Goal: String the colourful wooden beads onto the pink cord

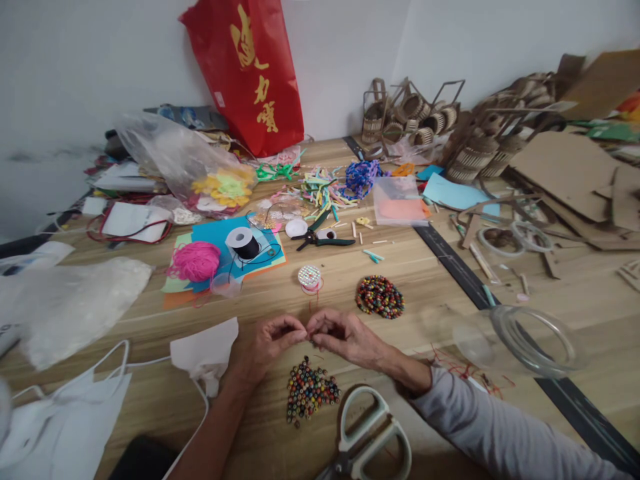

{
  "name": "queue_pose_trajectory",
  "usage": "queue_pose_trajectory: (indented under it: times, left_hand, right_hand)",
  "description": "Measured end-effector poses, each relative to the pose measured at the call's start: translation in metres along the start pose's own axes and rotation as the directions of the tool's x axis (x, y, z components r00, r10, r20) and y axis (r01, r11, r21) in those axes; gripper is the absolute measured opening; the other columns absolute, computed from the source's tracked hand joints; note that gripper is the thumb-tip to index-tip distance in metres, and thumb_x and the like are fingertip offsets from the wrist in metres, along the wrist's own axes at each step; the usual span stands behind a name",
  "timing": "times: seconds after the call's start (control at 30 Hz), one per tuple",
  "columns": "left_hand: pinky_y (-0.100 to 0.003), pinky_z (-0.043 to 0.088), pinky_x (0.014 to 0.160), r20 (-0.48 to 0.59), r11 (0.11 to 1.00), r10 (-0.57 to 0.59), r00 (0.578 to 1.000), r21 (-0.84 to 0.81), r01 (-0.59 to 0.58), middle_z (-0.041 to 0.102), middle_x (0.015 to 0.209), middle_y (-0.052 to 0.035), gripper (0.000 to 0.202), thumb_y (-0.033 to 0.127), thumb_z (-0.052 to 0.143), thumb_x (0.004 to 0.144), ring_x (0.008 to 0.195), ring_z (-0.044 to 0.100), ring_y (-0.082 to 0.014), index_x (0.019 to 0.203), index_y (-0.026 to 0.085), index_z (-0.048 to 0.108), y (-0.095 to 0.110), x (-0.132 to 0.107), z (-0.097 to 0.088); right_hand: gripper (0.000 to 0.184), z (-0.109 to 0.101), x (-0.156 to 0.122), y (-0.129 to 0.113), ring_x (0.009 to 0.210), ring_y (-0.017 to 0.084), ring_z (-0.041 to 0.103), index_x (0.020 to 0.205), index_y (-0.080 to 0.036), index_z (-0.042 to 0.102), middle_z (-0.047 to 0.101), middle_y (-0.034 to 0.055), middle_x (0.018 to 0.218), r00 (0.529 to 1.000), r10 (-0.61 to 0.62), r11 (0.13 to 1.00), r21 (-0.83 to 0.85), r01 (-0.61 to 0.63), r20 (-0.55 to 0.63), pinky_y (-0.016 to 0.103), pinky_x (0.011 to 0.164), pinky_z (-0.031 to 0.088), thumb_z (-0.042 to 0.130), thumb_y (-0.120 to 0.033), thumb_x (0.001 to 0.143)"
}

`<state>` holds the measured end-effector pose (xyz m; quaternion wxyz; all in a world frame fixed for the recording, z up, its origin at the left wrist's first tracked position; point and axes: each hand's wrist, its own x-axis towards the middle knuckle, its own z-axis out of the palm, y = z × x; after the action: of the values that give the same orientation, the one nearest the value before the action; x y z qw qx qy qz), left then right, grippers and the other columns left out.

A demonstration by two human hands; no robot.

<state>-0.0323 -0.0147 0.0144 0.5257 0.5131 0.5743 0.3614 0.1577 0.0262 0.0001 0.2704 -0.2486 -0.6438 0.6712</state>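
Pinching fingers: the left hand [277, 339] and right hand [345, 333] meet tip to tip just below the middle of the frame, thumbs and forefingers pressed together, seemingly on the red thread [311, 305] — anything else between them is too small to tell.
Red thread: near the centre of the frame, between the spool [309, 275] above and the fingertips; its visible stretch runs roughly up and down, the lower part pointing at the hands, its tip hidden.
Steady grip: holding close to the tip, with small finger moves, should keep so limp a strand from bending away.
Loose beads [310, 390]: heaped just below the hands — wrists are best kept clear.
Beaded strands [380, 297]: coiled right of centre.
Scissors [344, 460]: bottom centre, handles toward the upper right.
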Motion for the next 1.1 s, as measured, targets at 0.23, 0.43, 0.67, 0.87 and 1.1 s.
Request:
queue_pose_trajectory:
  times: [0.23,0.43,0.67,0.87,1.1]
  left_hand:
    - [-0.026,0.045,0.070,0.003,0.998,0.057,0.998,0.029,-0.057,0.065,0.067,-0.0002,0.013,0.028,0.067,0.071,0.069,0.057,-0.0155,0.067,0.016,0.066,-0.0042,0.0006,0.0005]
    - [-0.026,0.045,0.070,0.015,0.998,0.051,0.999,0.036,-0.051,0.064,0.067,0.0000,0.012,0.028,0.066,0.071,0.069,0.057,-0.0157,0.067,0.016,0.065,-0.0007,-0.0003,0.0003]
    - [-0.026,0.045,0.071,0.025,0.998,0.037,0.999,0.057,-0.038,0.064,0.069,0.0000,0.014,0.030,0.065,0.072,0.070,0.056,-0.0157,0.068,0.017,0.065,-0.0039,-0.0005,-0.0005]
    - [-0.024,0.044,0.067,0.028,0.997,0.037,0.999,0.067,-0.039,0.063,0.067,0.0004,0.015,0.030,0.065,0.072,0.068,0.055,-0.0146,0.068,0.016,0.065,-0.0044,-0.0013,-0.0007]
    - [-0.023,0.043,0.062,0.097,0.976,0.088,0.991,0.191,-0.105,0.066,0.070,-0.0023,0.016,0.030,0.064,0.075,0.065,0.055,-0.0139,0.072,0.015,0.068,-0.0079,-0.0036,-0.0021]
  right_hand:
    - [0.014,-0.0005,-0.0004,0.0015,0.069,0.011,0.053,0.089,-0.014,0.063,0.058,0.0000,0.075,1.000,-0.007,0.996,-0.089,0.007,-0.005,0.024,0.065,0.044,0.063,-0.027,0.082]
    - [0.011,-0.0003,0.0004,0.0035,0.066,0.011,0.051,0.084,-0.014,0.063,0.057,-0.0002,0.072,0.999,-0.032,0.988,-0.154,0.027,-0.028,0.022,0.061,0.041,0.061,-0.025,0.083]
    - [0.011,-0.0017,-0.0003,0.0036,0.063,0.010,0.049,0.081,-0.015,0.063,0.057,-0.0008,0.069,0.997,-0.067,0.978,-0.199,0.058,-0.042,0.021,0.057,0.038,0.059,-0.025,0.084]
    - [0.012,-0.0022,-0.0001,0.0021,0.060,0.009,0.045,0.081,-0.014,0.062,0.055,-0.0013,0.068,0.997,-0.059,0.987,-0.153,0.051,-0.046,0.020,0.054,0.034,0.058,-0.025,0.085]
    - [0.024,-0.0026,0.0002,0.0026,0.054,0.008,0.044,0.079,-0.014,0.058,0.051,-0.0029,0.063,0.997,0.005,1.000,-0.029,-0.008,-0.071,0.019,0.048,0.033,0.060,-0.038,0.084]
